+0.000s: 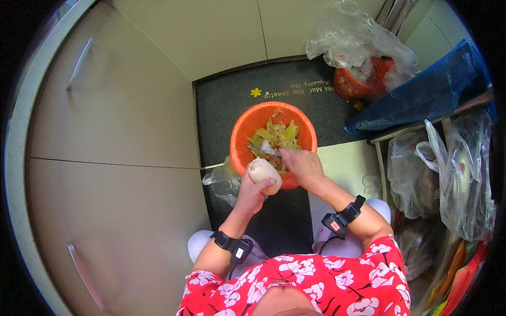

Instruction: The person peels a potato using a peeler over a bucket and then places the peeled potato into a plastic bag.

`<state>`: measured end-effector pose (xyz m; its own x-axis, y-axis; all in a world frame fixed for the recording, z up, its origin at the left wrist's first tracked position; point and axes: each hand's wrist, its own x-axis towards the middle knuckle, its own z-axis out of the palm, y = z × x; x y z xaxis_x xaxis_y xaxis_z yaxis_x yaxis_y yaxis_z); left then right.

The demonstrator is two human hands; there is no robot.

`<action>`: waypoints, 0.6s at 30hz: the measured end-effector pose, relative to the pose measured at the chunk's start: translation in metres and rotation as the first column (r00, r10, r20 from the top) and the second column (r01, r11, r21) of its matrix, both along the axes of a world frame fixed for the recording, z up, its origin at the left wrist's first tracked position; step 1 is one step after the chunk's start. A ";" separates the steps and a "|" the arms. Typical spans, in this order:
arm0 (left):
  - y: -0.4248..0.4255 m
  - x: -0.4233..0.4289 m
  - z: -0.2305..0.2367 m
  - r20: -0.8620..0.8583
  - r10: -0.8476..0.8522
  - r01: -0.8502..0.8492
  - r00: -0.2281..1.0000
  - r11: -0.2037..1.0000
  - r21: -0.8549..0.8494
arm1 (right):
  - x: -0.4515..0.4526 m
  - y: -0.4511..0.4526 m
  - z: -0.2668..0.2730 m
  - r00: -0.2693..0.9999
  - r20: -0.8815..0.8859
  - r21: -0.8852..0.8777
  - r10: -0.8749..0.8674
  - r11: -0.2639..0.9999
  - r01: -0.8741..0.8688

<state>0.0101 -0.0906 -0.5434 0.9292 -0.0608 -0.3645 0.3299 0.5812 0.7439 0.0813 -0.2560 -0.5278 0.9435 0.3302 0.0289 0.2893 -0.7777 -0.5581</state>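
Observation:
My left hand [252, 193] grips a pale, peeled root vegetable [265, 175] over the near rim of an orange plastic basin [242, 124]. Brownish marks show at the vegetable's upper end. In my right hand [306, 166] is a small metal peeler or knife [255, 147]; its exact kind is hard to make out. A whitish scrap [269, 147] clings to the tool, just beyond the vegetable. Inside the basin lie yellow-green leaves [291, 132] and brownish peelings [277, 130]. My right fingers hide part of the tool's handle.
The basin stands on a dark floor mat [221, 106]. Cabinet doors [114, 118] flank the left side. A red plastic basket [350, 85] with clear bags is at the upper right, near a blue plastic sheet [423, 93]. Plastic bags [460, 177] hang on a rack at right.

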 end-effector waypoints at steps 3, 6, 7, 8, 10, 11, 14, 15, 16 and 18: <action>0.000 0.000 0.001 0.015 0.003 -0.003 1.000 1.000 -0.007 | -0.016 0.010 0.009 0.994 0.089 0.071 0.065 0.995 -0.072; 0.001 -0.002 -0.003 0.011 -0.020 0.020 1.000 0.999 0.025 | -0.022 0.013 0.009 0.965 0.193 -0.040 0.175 0.984 -0.171; 0.000 -0.002 -0.004 0.019 -0.043 0.042 0.999 0.999 0.016 | -0.022 0.012 0.008 0.938 0.249 -0.128 0.240 0.968 -0.214; -0.001 -0.002 -0.004 0.026 -0.064 0.064 0.998 0.998 0.007 | -0.020 0.010 0.006 0.939 0.248 -0.128 0.240 0.969 -0.214; -0.003 -0.002 -0.004 0.007 -0.059 0.059 0.998 0.998 0.004 | -0.012 0.006 0.001 0.985 0.113 -0.031 0.128 0.992 -0.125; -0.004 -0.003 -0.003 -0.013 -0.054 0.054 0.998 0.999 0.000 | -0.010 0.006 -0.001 0.985 0.115 -0.030 0.128 0.992 -0.126; -0.007 -0.005 0.004 -0.044 -0.007 0.008 0.999 0.999 0.036 | 0.001 -0.006 -0.021 0.985 0.104 -0.186 0.137 0.976 -0.116; -0.006 -0.005 0.006 -0.044 -0.006 0.008 0.999 0.999 0.036 | 0.012 -0.011 -0.018 0.995 0.045 -0.211 0.085 0.975 -0.074; -0.003 -0.004 0.009 -0.047 -0.005 0.004 0.999 1.000 -0.020 | 0.014 -0.015 -0.015 0.994 -0.106 -0.193 -0.017 0.981 -0.004; 0.002 -0.002 0.010 -0.054 0.005 -0.009 0.999 0.997 -0.080 | 0.010 -0.011 -0.010 0.997 -0.070 -0.111 -0.026 0.994 0.018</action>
